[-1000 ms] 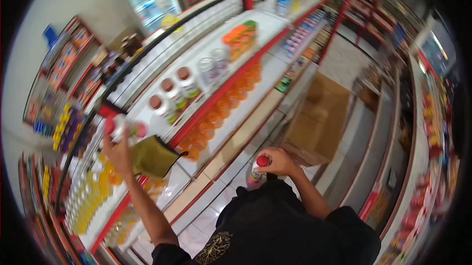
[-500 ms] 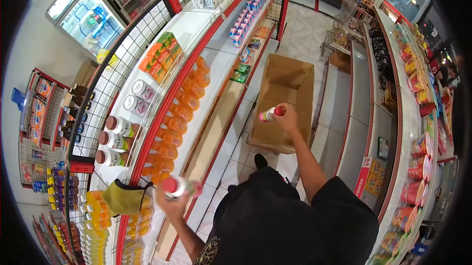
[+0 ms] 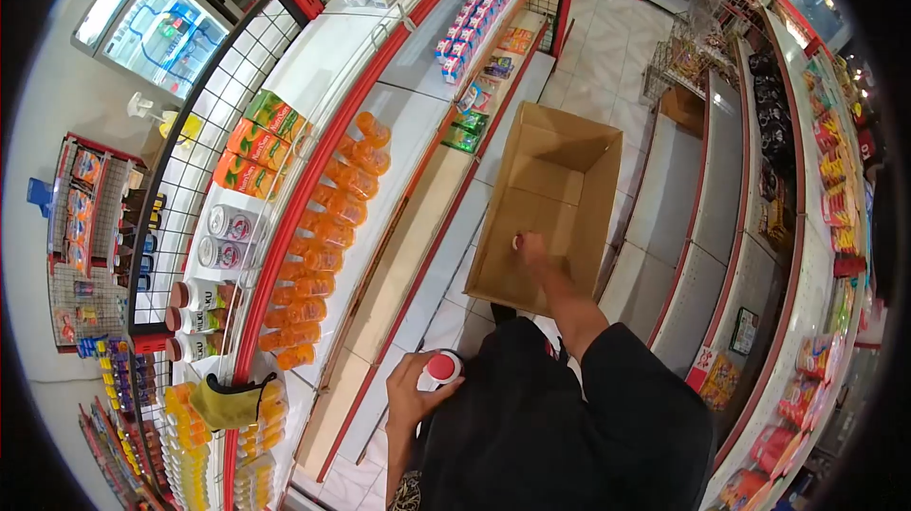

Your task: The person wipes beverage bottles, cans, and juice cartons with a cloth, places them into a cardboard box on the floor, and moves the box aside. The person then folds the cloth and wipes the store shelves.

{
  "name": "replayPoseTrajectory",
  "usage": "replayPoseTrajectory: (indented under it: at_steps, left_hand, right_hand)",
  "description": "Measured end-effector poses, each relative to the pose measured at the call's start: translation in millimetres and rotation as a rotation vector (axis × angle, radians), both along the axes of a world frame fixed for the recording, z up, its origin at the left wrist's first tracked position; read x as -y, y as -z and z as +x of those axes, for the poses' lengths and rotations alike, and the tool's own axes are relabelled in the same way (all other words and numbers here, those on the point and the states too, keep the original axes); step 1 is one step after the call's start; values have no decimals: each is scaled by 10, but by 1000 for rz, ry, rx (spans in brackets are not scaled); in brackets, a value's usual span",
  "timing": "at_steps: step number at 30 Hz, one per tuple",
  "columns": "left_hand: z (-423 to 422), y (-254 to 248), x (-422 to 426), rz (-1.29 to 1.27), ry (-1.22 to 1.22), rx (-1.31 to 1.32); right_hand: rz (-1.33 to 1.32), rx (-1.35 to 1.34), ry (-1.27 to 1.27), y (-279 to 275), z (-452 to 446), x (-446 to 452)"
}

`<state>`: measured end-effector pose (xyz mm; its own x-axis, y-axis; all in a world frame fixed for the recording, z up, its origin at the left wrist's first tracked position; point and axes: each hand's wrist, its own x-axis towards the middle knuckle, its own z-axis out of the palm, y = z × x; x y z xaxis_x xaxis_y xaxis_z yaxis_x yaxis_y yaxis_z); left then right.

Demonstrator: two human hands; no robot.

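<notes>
My left hand (image 3: 414, 391) is wrapped around a white bottle with a red cap (image 3: 442, 367), held upright by my body with its cap facing up. Down inside the open cardboard box (image 3: 484, 247), my right hand (image 3: 537, 257) grips a second bottle, of which little more than the red cap (image 3: 518, 241) shows; my fingers hide the rest. The box stands on the tiled floor in front of me, its flaps apart and its brown bottom visible.
On the left, a shelf carries orange bottles (image 3: 320, 255), brown-capped milk bottles (image 3: 197, 320), cans (image 3: 228, 238) and juice cartons (image 3: 254, 152). A yellow-green cloth pouch (image 3: 228, 405) hangs on its red edge. Along the right runs a snack shelf (image 3: 773, 321).
My right hand has gone down into the box with its bottle. My left hand has moved right, away from the shelf edge to beside my body, still holding its bottle.
</notes>
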<state>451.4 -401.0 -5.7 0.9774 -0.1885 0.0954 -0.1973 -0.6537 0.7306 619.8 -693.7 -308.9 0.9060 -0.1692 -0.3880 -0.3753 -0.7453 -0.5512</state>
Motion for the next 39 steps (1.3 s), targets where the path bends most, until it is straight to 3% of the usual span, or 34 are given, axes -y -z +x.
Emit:
replayPoseTrajectory:
  at_steps: [2,7,10,15,17,18,19,21,22,24,25,28,29,32,34,39]
  left_hand:
    - [12,1,62,-9,-19,-34]
    - [30,19,159,-31,-60,-109]
    - [60,23,207,-19,-56,-108]
    - [211,147,294,-27,-11,-92]
    - [304,229,370,-43,5,-99]
    - [365,265,426,-95,-37,-134]
    - [430,303,496,-148,-79,-169]
    - [554,399,633,-206,-111,-209]
    - [614,462,705,-248,-120,-221]
    - [744,539,837,-330,-134,-241]
    - [812,540,892,-334,-121,-240]
    - [924,505,1006,-350,-80,-462]
    - [964,488,1013,-350,-77,-460]
    - [1019,440,941,-184,92,-161]
    - [986,500,759,-153,51,-210]
    - [644,795,144,10,-59,-323]
  right_hand:
    - [158,16,-28,273,124,-64]
    - [250,-111,-114,811,257,-212]
    - [25,54,-180,936,143,-244]
    - [7,257,-88,98,166,-167]
    - [655,89,-33,-142,169,-103]
    - [842,29,-67,-364,95,-75]
    - [1028,-31,-99,-1045,29,-96]
    - [1252,-127,-148,-1767,-164,-116]
    - [1247,-123,-137,-2092,-261,-137]
    - [980,100,-520,-2523,-378,-173]
    - [973,107,-510,-2541,-371,-163]
    - [570,331,-513,-2565,-375,-131]
    - [569,334,-511,-2511,-343,-91]
    - [473,375,-318,-2080,-192,129]
    - [254,233,-230,-1718,-68,264]
    - [58,238,-158,-394,28,316]
